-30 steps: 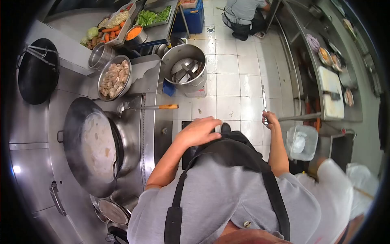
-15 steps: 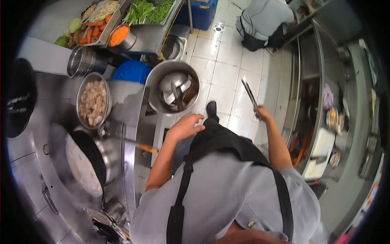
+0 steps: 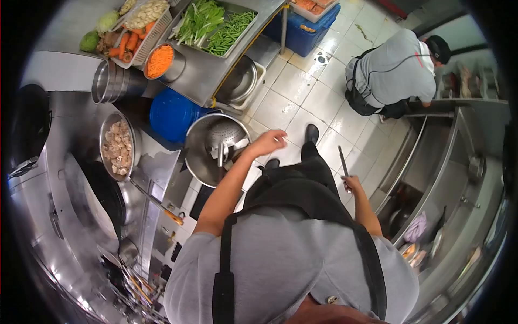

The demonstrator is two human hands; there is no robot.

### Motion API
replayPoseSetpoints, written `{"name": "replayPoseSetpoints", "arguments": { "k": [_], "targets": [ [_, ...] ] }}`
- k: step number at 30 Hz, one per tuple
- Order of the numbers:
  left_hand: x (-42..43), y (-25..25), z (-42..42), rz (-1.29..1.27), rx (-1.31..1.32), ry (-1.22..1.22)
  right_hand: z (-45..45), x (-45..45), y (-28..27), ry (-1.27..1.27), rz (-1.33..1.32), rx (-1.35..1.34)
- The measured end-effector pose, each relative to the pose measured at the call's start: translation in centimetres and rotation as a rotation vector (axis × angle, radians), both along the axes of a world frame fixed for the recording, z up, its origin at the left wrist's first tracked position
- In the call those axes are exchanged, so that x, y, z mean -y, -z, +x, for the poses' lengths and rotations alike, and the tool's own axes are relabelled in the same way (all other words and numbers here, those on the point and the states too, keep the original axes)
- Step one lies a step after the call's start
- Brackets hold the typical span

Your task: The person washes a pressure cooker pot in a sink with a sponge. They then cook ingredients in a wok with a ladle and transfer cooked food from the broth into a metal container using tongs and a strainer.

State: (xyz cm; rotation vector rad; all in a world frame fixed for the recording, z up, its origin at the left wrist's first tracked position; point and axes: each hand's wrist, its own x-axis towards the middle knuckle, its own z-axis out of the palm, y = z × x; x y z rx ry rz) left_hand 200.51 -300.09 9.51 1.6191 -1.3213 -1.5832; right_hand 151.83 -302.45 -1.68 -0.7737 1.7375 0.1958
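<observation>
My right hand (image 3: pixel 353 184) is closed around the handle end of metal tongs (image 3: pixel 343 160), which point forward above the tiled floor. In the air beside a large steel pot (image 3: pixel 193 162) is my left hand (image 3: pixel 268 142), its fingers loosely bent and apart with nothing in them. A perforated strainer (image 3: pixel 225 133) and other metal utensils lie inside that pot. To the left, a steel bowl (image 3: pixel 138 153) holds pale chunks of meat or similar food (image 3: pixel 117 147). A long wooden-handled ladle (image 3: pixel 156 202) lies beside the bowl, over the stove edge.
A wok (image 3: pixel 116 202) sits on the stove at left. Trays of leafy greens (image 3: pixel 202 21) and carrots (image 3: pixel 129 43) fill the counter ahead, near a blue tub (image 3: pixel 174 114). A co-worker (image 3: pixel 396 70) bends over a counter at the upper right. Steel shelving (image 3: pixel 431 167) runs along the right.
I have stepped forward, and both feet now show. My left hand has moved forward past the pot's rim. The tongs stay in my right hand. The co-worker is more fully in view.
</observation>
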Motion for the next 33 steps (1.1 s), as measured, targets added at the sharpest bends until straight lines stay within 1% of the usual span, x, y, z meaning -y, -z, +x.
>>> {"name": "replayPoseSetpoints", "arguments": {
  "k": [1,3,4,5,6,7,9,10,11,12,13,14,15,16,17,19,22,25,26,29,30,33],
  "targets": [
    [1.2,1.8,0.1,0.048,-0.067,-0.131,0.5,3.2,0.7,-0.064,-0.014,-0.012],
    [2.7,3.7,0.1,0.345,-0.342,-0.570,1.7,9.7,2.0,-0.197,-0.037,-0.001],
    [3.5,4.5,0.2,0.447,-0.495,-0.736,2.3,12.8,2.8,-0.263,-0.046,0.021],
    [3.8,6.8,0.6,0.463,-0.600,-0.834,3.1,15.5,3.3,-0.306,-0.095,0.011],
    [4.3,8.3,0.6,0.471,-0.627,-0.918,4.6,18.1,2.0,-0.335,-0.127,0.038],
    [4.9,9.7,0.9,0.476,-0.653,-0.999,5.2,20.2,2.5,-0.349,-0.149,0.064],
    [2.9,16.8,1.2,0.272,-0.525,-0.932,6.6,23.2,2.6,-0.369,-0.209,0.067],
    [3.7,19.2,1.3,0.157,-0.481,-0.864,7.1,24.2,2.1,-0.410,-0.235,0.064],
    [5.3,18.8,1.2,0.440,-0.547,-1.097,7.4,24.9,1.4,-0.435,-0.269,0.041],
    [6.0,18.8,1.1,0.495,-0.352,-1.031,7.5,25.1,0.5,-0.444,-0.261,0.041],
    [5.8,20.9,1.2,0.522,-0.332,-1.003,7.2,24.8,-0.4,-0.433,-0.250,0.026],
    [5.9,23.3,1.2,0.566,-0.154,-0.845,5.1,23.2,2.5,-0.450,-0.373,-0.012],
    [5.7,25.1,1.6,0.641,-0.138,-0.718,4.1,21.7,2.6,-0.530,-0.571,-0.049],
    [7.0,22.6,1.0,0.692,-0.089,-0.613,3.1,21.1,2.3,-0.542,-0.424,-0.106],
    [6.8,23.8,1.3,0.688,-0.117,-0.523,3.6,21.6,-2.0,-0.365,-0.103,-0.054],
    [7.4,25.9,1.6,0.694,-0.080,-0.396,0.9,19.3,-1.0,-0.269,-0.021,-0.110],
    [8.6,25.8,1.7,0.756,-0.095,-0.418,-3.0,13.6,0.8,-0.208,-0.087,-0.233],
    [9.9,26.7,2.6,0.763,-0.110,-0.372,-5.3,9.1,1.5,-0.149,-0.082,-0.365],
    [10.6,27.1,2.9,0.758,-0.136,-0.388,-5.4,8.6,1.1,-0.132,0.011,-0.377],
    [12.2,27.9,4.8,0.752,-0.170,-0.415,-5.0,7.1,0.6,-0.102,0.078,-0.349],
    [12.7,28.4,5.0,0.737,-0.164,-0.425,-4.5,6.8,0.6,-0.106,0.025,-0.375],
    [14.1,27.7,5.1,0.716,-0.113,-0.407,-3.7,7.1,1.0,-0.069,0.035,-0.312]
  ]
}}
